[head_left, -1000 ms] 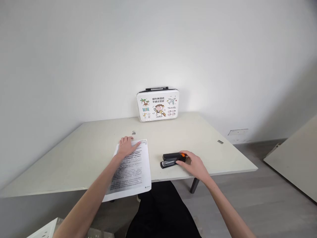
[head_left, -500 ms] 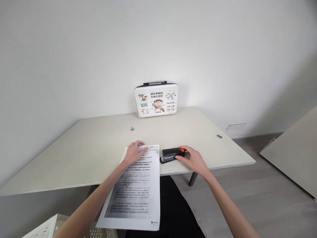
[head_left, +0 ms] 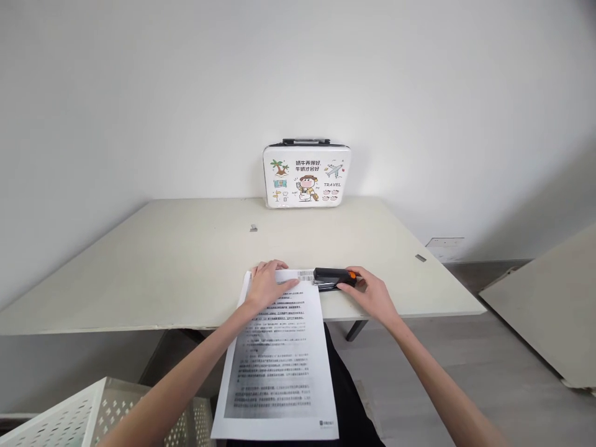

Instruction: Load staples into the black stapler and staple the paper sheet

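A printed paper sheet hangs far over the near edge of the cream table. My left hand lies flat on the sheet's top left part, fingers spread, pressing it down. A black stapler with an orange tip lies on the table with its mouth at the sheet's top right corner. My right hand is closed around the stapler's rear end.
A white carry case with cartoon prints stands against the wall at the table's back. Two small metal pieces, one mid-table and one near the right edge, lie there. A white perforated basket sits at lower left. A board leans at right.
The sheet has slid toward me and to the right, now hanging far off the table edge. The stapler has moved left onto the sheet's top right corner, with my right hand on it.
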Tool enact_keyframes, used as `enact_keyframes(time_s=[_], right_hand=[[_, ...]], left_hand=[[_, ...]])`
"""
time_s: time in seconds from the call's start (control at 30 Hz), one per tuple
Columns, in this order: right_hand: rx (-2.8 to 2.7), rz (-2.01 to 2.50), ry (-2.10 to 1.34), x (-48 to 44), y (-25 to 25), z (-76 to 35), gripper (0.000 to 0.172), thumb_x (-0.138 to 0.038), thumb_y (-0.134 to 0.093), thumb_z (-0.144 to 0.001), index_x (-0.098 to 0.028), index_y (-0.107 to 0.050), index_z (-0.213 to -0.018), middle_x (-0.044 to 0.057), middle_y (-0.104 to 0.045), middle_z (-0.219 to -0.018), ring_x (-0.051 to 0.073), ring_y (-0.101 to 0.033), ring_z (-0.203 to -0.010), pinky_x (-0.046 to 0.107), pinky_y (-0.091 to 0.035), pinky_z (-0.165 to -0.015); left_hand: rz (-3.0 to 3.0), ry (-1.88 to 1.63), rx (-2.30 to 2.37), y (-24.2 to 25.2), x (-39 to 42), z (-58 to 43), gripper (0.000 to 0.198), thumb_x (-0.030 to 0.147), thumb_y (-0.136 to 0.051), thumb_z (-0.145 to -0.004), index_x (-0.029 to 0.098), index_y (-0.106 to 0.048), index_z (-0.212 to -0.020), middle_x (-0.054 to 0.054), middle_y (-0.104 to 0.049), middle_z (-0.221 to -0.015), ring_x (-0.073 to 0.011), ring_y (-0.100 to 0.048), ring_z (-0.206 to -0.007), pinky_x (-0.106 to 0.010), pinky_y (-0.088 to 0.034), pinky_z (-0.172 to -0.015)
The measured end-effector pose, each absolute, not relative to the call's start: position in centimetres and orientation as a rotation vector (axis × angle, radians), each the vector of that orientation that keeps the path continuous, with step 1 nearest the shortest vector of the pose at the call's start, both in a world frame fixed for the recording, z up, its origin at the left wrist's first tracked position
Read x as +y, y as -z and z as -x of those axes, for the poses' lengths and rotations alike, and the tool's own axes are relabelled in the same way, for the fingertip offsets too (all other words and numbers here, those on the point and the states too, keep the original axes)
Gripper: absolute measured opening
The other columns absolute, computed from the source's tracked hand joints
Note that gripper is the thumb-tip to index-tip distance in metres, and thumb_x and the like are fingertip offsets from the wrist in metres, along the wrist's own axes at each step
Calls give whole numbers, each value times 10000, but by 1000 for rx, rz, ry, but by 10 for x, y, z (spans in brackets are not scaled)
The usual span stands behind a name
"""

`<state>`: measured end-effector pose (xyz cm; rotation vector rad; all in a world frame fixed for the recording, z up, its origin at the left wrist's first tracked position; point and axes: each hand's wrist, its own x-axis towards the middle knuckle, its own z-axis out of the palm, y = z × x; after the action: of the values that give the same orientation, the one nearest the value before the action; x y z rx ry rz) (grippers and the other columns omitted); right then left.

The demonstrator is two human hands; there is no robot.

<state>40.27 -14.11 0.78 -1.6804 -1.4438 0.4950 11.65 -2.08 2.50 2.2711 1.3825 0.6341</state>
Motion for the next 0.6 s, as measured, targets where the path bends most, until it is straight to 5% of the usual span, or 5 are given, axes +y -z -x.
enact_keyframes(time_s=[0.23,0.37,0.6], right_hand=[[-1464,1749,-521,-134,-19,-403,535,-677,-680,-846,-251,-675,-1169,73,-742,-1121,219,-639,-774,399,-550,-791],[-1537,1756,-641,-133,-38,-408,514,-663,-635,-897,-279,-654,-1240,80,-711,-1273,250,-694,-998,407,-549,-924],[-1524,1790,-605,-104,-69,-381,542,-647,-314,-1052,-264,-674,-1183,89,-689,-1369,278,-612,-1288,438,-461,-1106]], left_hand=[[-2389,-764,1275,-30,-22,-121,313,461,-646,-968,250,-627,-1199,-71,-670,-1242,-316,-533,-1258,-505,-402,-1099],[-2572,-715,827,-40,-32,-108,266,408,-577,-1030,281,-646,-1252,-64,-642,-1327,-286,-485,-1357,-470,-414,-1161],[-2687,-479,513,-39,-40,-96,496,564,-528,-1042,378,-553,-1501,-19,-426,-1660,-330,-275,-1579,-564,-282,-1275]])
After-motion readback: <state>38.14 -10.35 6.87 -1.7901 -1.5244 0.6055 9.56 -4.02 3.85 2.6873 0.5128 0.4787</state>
